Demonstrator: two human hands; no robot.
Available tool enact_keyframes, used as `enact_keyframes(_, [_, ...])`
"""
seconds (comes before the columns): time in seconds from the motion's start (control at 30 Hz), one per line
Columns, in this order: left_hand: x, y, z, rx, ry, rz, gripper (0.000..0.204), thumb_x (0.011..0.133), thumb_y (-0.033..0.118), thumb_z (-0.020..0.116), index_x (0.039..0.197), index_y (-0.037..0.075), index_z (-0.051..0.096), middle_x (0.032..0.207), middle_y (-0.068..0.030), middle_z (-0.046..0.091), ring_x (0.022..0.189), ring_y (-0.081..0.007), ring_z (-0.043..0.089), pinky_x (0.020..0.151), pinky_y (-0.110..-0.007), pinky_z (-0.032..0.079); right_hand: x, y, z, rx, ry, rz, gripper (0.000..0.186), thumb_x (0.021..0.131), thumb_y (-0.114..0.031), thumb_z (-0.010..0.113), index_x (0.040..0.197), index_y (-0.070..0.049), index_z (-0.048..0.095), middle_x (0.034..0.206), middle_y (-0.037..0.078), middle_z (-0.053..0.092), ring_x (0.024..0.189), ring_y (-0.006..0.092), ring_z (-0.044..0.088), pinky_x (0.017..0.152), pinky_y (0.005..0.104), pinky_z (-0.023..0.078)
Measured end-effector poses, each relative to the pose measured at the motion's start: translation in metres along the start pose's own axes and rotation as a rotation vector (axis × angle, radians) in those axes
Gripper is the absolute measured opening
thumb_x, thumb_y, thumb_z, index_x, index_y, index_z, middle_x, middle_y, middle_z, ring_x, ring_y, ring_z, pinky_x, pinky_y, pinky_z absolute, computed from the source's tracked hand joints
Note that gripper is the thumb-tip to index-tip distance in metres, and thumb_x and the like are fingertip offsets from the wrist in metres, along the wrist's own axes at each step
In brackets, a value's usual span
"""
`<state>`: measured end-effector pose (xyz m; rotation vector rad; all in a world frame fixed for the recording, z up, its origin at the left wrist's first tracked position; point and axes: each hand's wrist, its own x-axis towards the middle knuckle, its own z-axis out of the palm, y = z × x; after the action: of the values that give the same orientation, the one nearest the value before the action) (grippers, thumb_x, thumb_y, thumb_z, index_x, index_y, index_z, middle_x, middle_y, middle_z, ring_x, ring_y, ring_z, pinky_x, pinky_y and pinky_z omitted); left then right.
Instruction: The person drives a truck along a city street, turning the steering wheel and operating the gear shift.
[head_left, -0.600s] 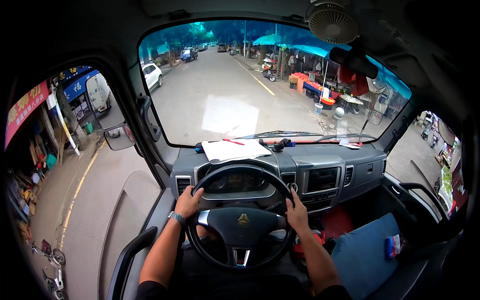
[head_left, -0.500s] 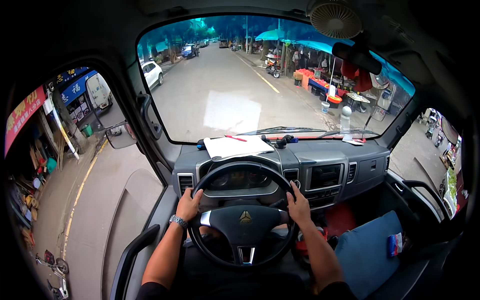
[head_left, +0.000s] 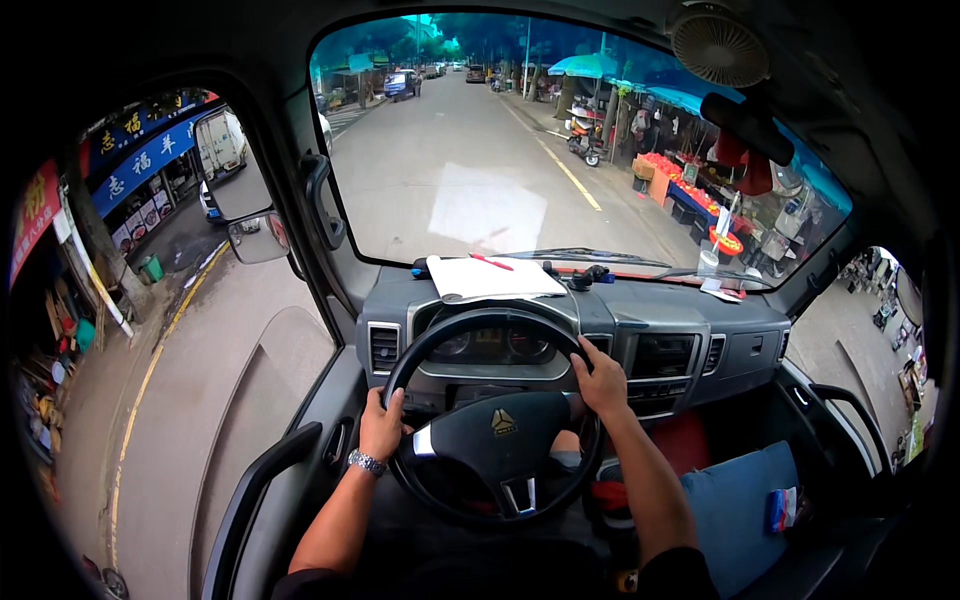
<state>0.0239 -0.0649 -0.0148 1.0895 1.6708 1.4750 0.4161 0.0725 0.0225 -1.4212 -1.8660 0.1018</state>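
Note:
Both my hands are wrapped around the rim of a black steering wheel, which is tilted a little to the left. My left hand grips the rim's left side, with a metal-band watch on that wrist. Higher up, my right hand holds the upper right of the rim. Behind the wheel the gauge cluster shows partly through the rim. On the dashboard above lies an open white notepad with a red pen across its far edge.
Through the windscreen runs a grey road with a yellow line; a blue vehicle stands ahead. Along the right are market stalls and an orange scooter. A side mirror hangs at the left. Beside me is a blue seat cushion with a small packet.
The wheel has turned counterclockwise: my left hand is lower and my right hand higher on it. The roadside stalls have come nearer, and the white car at the left has mostly slipped from view.

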Motion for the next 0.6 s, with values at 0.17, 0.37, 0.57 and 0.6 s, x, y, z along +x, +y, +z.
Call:
enact_keyframes(0.17, [0.013, 0.0, 0.0, -0.015, -0.019, -0.021, 0.049, 0.107, 0.041, 0.064, 0.129, -0.002, 0.052, 0.079, -0.0078, 0.064, 0.055, -0.0147, 0.065, 0.054, -0.031, 0.056, 0.013, -0.013, -0.007, 0.043, -0.05, 0.075, 0.048, 0.103, -0.043, 0.065, 0.145, -0.018, 0.066, 0.104, 0.018, 0.074, 0.101, 0.0381, 0.069, 0.088, 0.0476, 0.054])
enact_keyframes(0.37, [0.023, 0.009, 0.0, 0.015, -0.014, -0.02, 0.052, 0.107, 0.042, 0.065, 0.129, -0.002, 0.054, 0.079, -0.0079, 0.066, 0.056, -0.016, 0.067, 0.054, -0.031, 0.056, 0.016, -0.009, -0.002, 0.017, -0.01, 0.041, 0.048, 0.103, -0.042, 0.064, 0.145, -0.018, 0.066, 0.101, 0.019, 0.073, 0.099, 0.0396, 0.07, 0.087, 0.0484, 0.054])
enact_keyframes(0.57, [0.031, 0.005, 0.002, -0.012, -0.032, -0.04, 0.047, 0.107, 0.04, 0.065, 0.127, -0.001, 0.055, 0.078, -0.0058, 0.063, 0.056, -0.0127, 0.062, 0.054, -0.03, 0.057, 0.021, -0.003, 0.002, 0.022, -0.02, 0.035, 0.048, 0.103, -0.042, 0.064, 0.145, -0.018, 0.066, 0.1, 0.019, 0.073, 0.097, 0.0397, 0.069, 0.085, 0.0493, 0.053])
enact_keyframes(0.6, [0.035, 0.005, 0.001, -0.025, -0.036, -0.036, 0.044, 0.108, 0.039, 0.064, 0.126, 0.0, 0.055, 0.077, -0.0048, 0.062, 0.056, -0.0114, 0.06, 0.053, -0.03, 0.057, 0.025, -0.007, 0.001, 0.033, -0.021, 0.037, 0.048, 0.104, -0.042, 0.064, 0.145, -0.018, 0.065, 0.099, 0.019, 0.073, 0.097, 0.0398, 0.069, 0.085, 0.0498, 0.053])
